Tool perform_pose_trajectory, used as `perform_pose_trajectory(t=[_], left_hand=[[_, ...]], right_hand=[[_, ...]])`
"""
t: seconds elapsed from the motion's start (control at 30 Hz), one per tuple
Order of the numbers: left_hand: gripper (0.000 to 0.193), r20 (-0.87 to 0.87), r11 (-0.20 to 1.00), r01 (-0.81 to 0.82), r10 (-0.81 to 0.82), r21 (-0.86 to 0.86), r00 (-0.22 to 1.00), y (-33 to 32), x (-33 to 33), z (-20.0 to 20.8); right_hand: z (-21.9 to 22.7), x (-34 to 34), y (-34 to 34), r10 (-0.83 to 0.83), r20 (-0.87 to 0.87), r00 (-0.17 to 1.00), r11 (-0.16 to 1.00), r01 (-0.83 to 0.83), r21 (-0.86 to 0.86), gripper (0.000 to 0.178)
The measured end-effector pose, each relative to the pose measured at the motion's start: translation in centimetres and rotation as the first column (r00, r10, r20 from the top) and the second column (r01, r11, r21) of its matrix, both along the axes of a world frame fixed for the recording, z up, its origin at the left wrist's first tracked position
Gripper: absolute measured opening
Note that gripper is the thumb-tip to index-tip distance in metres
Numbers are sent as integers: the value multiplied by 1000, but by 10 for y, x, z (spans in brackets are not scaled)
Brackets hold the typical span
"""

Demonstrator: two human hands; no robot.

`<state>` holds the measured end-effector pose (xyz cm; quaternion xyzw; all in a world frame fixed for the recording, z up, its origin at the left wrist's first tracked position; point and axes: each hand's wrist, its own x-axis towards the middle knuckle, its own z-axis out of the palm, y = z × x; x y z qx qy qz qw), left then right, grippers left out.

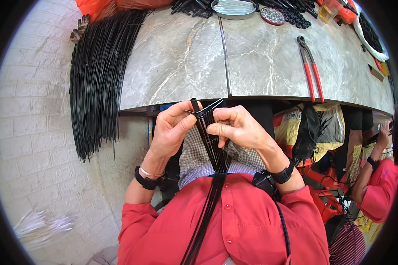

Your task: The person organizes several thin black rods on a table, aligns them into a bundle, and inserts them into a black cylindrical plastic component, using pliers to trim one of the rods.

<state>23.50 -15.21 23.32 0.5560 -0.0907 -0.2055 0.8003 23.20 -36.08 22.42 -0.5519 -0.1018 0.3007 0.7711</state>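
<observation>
Head view, left hand (pixel 174 126) and right hand (pixel 243 128) pinching black strands (pixel 214 154), lower ends cut off

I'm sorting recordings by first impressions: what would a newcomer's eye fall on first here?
Probably the thick sheaf of long black strands, hanging off the left end of the gray table. Next, at the centre, the left hand and right hand at the top of a narrow black bundle. Red-handled pliers stand out on the table's right.
</observation>
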Motion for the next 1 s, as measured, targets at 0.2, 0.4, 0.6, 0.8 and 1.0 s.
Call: perform_pose_trajectory(t=[0.2,0.4,0.6,0.8,1.0], left_hand=[[35,52,999,-17,19,-42,998,-1,-1,-4],[35,51,998,-25,27,-58,998,0,1,-6],[28,-46,991,-128,130,51,990,-15,28,-20],[28,74,994,-63,57,85,996,-34,55,-3],[23,234,991,88,-111,104,966,-41,40,34]], right_hand=[[-10,4,1,39,-81,996,992,-30,119,21],[-19,6,2,30,-83,996,986,-16,164,21],[-48,30,4,22,-142,990,965,17,262,22],[-50,48,-14,28,-116,993,899,26,436,24],[-10,34,-35,-41,166,985,969,-2,246,20]])
